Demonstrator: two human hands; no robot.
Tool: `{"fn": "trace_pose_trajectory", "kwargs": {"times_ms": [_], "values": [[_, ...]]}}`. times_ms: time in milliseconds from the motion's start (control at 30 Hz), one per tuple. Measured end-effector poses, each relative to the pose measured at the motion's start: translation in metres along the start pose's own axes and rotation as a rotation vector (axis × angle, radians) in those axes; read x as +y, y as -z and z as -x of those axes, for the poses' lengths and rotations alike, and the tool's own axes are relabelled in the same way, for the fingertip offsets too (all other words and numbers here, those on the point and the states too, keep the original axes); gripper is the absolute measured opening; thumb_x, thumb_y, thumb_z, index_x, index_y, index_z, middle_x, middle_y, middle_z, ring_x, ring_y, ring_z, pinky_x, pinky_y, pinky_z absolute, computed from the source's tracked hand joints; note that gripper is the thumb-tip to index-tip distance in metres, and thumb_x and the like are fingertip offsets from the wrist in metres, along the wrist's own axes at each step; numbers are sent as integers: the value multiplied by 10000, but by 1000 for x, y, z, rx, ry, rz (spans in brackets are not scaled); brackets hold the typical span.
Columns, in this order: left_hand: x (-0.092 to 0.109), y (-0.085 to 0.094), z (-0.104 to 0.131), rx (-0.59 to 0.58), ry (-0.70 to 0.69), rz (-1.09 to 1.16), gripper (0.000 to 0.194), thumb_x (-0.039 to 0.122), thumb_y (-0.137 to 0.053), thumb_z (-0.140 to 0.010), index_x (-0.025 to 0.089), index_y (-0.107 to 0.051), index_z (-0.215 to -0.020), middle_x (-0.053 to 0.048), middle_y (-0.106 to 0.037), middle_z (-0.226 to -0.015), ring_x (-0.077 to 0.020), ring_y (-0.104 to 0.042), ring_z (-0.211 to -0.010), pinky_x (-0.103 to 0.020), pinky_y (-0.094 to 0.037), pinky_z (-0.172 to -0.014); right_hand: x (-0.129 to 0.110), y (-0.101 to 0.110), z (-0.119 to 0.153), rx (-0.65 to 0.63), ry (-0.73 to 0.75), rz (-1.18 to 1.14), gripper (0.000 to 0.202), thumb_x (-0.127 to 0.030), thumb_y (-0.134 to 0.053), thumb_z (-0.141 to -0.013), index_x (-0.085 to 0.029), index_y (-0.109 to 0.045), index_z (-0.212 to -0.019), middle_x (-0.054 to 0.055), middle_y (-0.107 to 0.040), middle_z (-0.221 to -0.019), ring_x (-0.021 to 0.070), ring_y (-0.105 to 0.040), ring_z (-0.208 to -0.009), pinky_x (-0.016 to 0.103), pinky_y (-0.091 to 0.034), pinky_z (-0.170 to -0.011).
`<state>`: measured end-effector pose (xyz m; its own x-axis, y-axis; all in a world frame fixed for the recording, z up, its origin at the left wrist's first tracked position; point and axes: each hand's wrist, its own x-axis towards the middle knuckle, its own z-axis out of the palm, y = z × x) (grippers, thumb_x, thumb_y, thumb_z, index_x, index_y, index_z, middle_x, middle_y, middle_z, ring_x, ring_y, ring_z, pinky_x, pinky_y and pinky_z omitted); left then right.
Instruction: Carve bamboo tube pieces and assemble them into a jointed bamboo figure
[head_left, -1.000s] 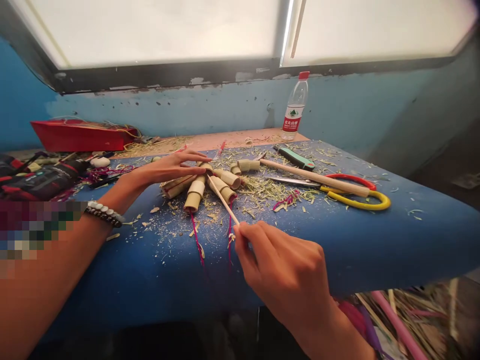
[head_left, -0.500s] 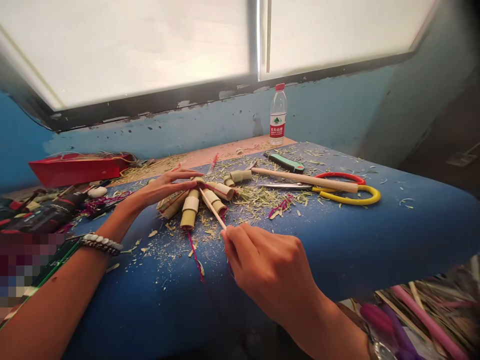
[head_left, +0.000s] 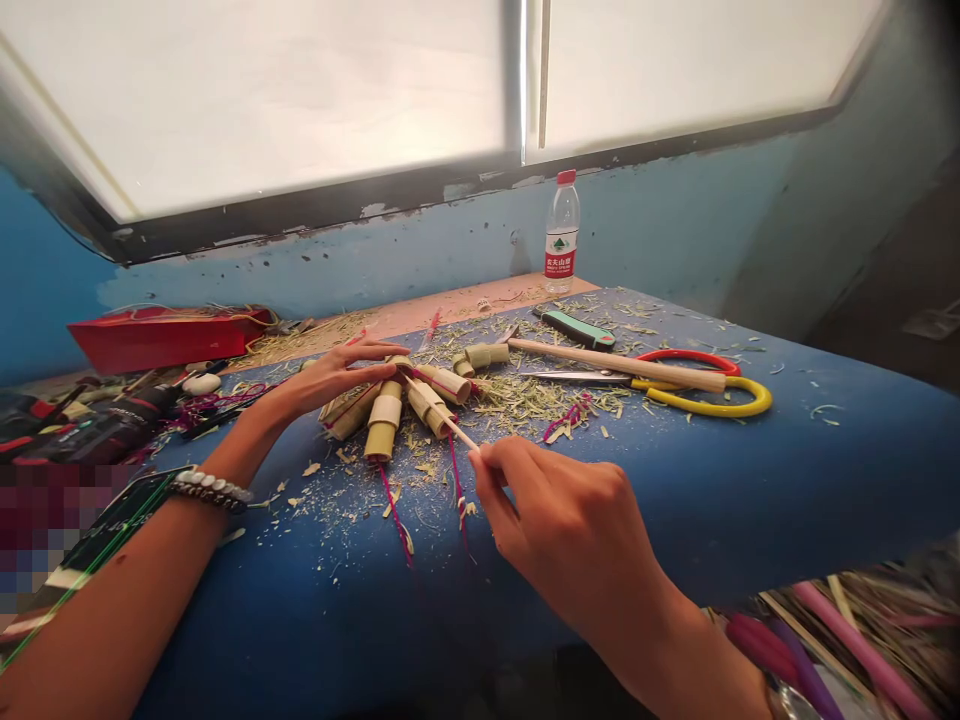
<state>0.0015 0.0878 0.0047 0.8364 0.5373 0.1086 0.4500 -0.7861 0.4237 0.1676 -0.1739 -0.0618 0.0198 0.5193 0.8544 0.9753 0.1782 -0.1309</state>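
A figure of short bamboo tubes [head_left: 384,420] strung on purple cord lies on the blue table [head_left: 675,480]. My left hand [head_left: 337,375] rests over its upper left part, fingers stretched across the top tube. Between thumb and fingers my right hand [head_left: 562,510] pinches a thin wooden stick [head_left: 459,432]. The stick's far end reaches the top tube near my left fingertips; whether it is inside a hole cannot be made out. Two purple cords [head_left: 391,505] hang toward me from the lower tubes.
Scissors with red and yellow handles [head_left: 709,400], a wooden rod [head_left: 622,362] and a green-handled tool [head_left: 576,328] lie right of the tubes. A water bottle [head_left: 562,235] stands behind. A red box [head_left: 169,338] and power drill [head_left: 112,420] are left. Shavings are scattered around.
My right hand has moved slightly right and the stick slants lower, across the right-hand tube. A second purple cord now shows more fully. My left hand keeps its place on the figure.
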Motion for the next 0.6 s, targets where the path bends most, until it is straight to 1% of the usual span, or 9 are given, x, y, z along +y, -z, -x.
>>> {"fn": "trace_pose_trajectory", "kwargs": {"times_ms": [167, 267, 333, 400, 500, 533, 600], "values": [[1, 0, 0, 0, -9, -1, 478, 579, -551, -922, 318, -654, -1308, -4, -558, -1485, -294, -405, -1439, -460, -262, -1208, 4, 2, 2, -18, -51, 7, 305, -142, -500, -988, -191, -544, -690, -43, -568, -547, 104, -546, -454, 303, -235, -476], [0, -1, -1, -5, -27, -18, 457, 554, -543, -932, 319, -650, -1308, -3, -565, -1477, -291, -407, -1436, -478, -236, -1216, 4, 1, 2, -33, -69, 26, 314, -159, -493, -995, -196, -538, -686, -43, -553, -533, 108, -537, -441, 299, -234, -471], [0, -1, -1, -4, -43, -18, 446, 543, -542, -936, 317, -651, -1304, -5, -572, -1468, -290, -414, -1430, -491, -228, -1218, 2, -1, 1, -53, -53, 44, 321, -158, -496, -995, -204, -517, -678, -45, -541, -529, 110, -521, -433, 295, -229, -466], [-1, -2, -1, 4, -50, 5, 446, 549, -552, -931, 316, -654, -1296, -11, -576, -1460, -292, -424, -1421, -490, -277, -1202, -2, -5, -2, -84, -24, 68, 308, -139, -521, -978, -208, -507, -678, -41, -542, -534, 118, -517, -436, 296, -218, -462], [-1, -5, 0, 7, -46, 73, 465, 572, -580, -906, 318, -655, -1289, -18, -563, -1465, -299, -422, -1419, -453, -418, -1122, -7, -12, -10, -138, 14, 99, 249, -102, -603, -913, -201, -525, -698, -23, -577, -560, 137, -548, -464, 302, -201, -462], [-1, -5, 1, 5, -39, 100, 474, 576, -592, -895, 313, -653, -1286, -23, -554, -1470, -301, -425, -1416, -441, -447, -1099, -9, -14, -13, -167, 21, 99, 227, -97, -631, -893, -197, -536, -711, -18, -593, -571, 142, -561, -475, 302, -197, -461], [-3, -7, 2, 8, -17, 145, 504, 568, -628, -872, 294, -634, -1295, -44, -544, -1472, -298, -456, -1391, -437, -460, -1090, -12, -18, -20, -236, 22, 88, 190, -114, -672, -874, -188, -557, -742, -10, -623, -593, 144, -578, -486, 300, -187, -458]]}}
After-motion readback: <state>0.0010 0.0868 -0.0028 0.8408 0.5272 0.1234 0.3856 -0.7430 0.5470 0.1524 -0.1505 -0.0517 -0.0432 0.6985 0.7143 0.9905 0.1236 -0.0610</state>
